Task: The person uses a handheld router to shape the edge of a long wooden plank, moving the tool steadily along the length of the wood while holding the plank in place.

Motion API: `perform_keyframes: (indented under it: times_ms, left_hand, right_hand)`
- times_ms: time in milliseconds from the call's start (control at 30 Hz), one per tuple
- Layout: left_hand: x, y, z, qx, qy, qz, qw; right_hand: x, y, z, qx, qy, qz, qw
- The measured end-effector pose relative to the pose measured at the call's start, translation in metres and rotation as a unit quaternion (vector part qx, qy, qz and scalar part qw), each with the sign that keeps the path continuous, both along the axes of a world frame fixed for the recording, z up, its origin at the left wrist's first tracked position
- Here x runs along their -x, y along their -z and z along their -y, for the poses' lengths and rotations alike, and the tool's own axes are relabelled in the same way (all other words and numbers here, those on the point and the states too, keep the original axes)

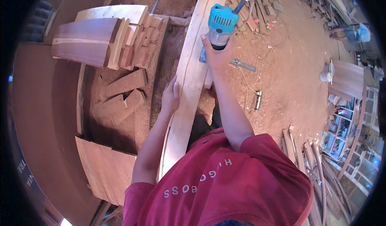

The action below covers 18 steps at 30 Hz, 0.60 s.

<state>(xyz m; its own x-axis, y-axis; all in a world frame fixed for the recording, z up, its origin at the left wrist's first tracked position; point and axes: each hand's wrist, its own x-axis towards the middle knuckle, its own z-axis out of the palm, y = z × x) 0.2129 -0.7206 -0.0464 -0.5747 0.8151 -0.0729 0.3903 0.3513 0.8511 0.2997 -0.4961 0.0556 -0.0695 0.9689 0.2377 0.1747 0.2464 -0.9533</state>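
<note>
A long pale wooden plank (pixel 192 75) runs from my body away toward the top of the view. On its right side stands a blue and grey trim router (pixel 222 21), its base on the plank. My right hand (pixel 218 57) is closed round the lower body of the router, the thumb on its left side. The router's bit is hidden. Nearer to me, my left hand (pixel 172 96) grips the plank's left edge, its fingers partly out of sight.
Stacked boards (pixel 86 41) lie at the far left, with wood offcuts (pixel 124 105) nearer. A power strip (pixel 258 100) and cord lie on the dusty floor at right. Scrap strips (pixel 317 165) are piled at near right. Another person (pixel 354 33) is at far right.
</note>
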Motion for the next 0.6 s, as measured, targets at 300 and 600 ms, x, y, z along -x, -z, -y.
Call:
perform_keyframes:
  times_ms: [300, 600]
  left_hand:
    - [-0.009, -0.018, -0.011, 0.059, -0.004, -0.066, 0.996]
    - [-0.009, -0.015, -0.008, 0.062, 0.006, -0.058, 0.996]
  right_hand:
    - [-0.002, 0.018, 0.001, -0.024, 0.098, 0.078, 0.992]
    - [-0.013, 0.049, 0.025, -0.179, 0.069, 0.024, 0.981]
